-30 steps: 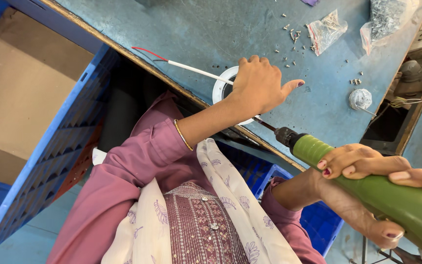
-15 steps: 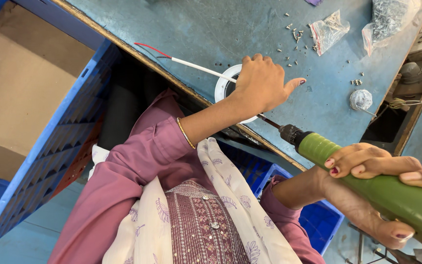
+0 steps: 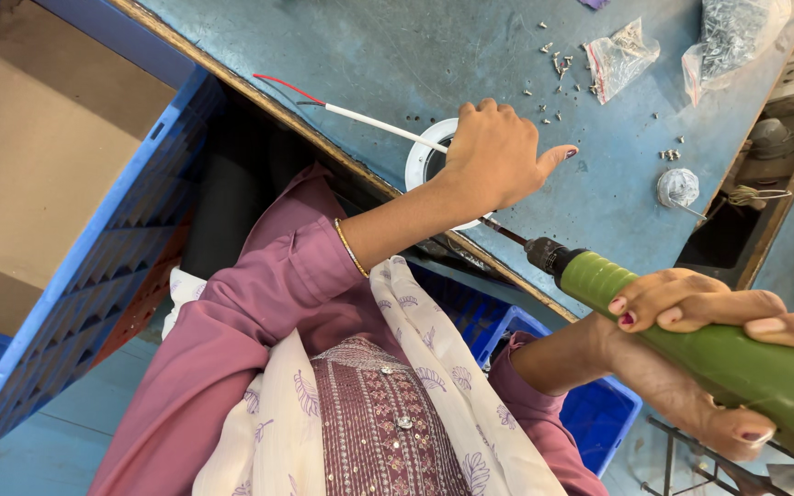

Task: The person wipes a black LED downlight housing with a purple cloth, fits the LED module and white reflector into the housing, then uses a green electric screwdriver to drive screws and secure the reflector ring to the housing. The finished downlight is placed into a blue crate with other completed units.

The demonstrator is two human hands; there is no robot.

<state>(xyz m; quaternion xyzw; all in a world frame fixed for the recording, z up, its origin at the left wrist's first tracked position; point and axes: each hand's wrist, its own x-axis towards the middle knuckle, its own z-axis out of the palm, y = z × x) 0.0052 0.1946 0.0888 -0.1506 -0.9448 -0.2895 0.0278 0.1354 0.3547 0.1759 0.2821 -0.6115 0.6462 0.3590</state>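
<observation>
**Driving a screw at the blue bench**

Looking down from the head camera, the left hand [image 3: 498, 156] presses closed over a white round fitting [image 3: 423, 158] at the near edge of the blue bench [image 3: 342, 55]. The right hand [image 3: 691, 312] wraps around a green electric screwdriver [image 3: 737, 358], its bit reaching under the left hand. A white cable [image 3: 369, 119] trails from the fitting; loose screws [image 3: 553, 64] lie farther back.
</observation>
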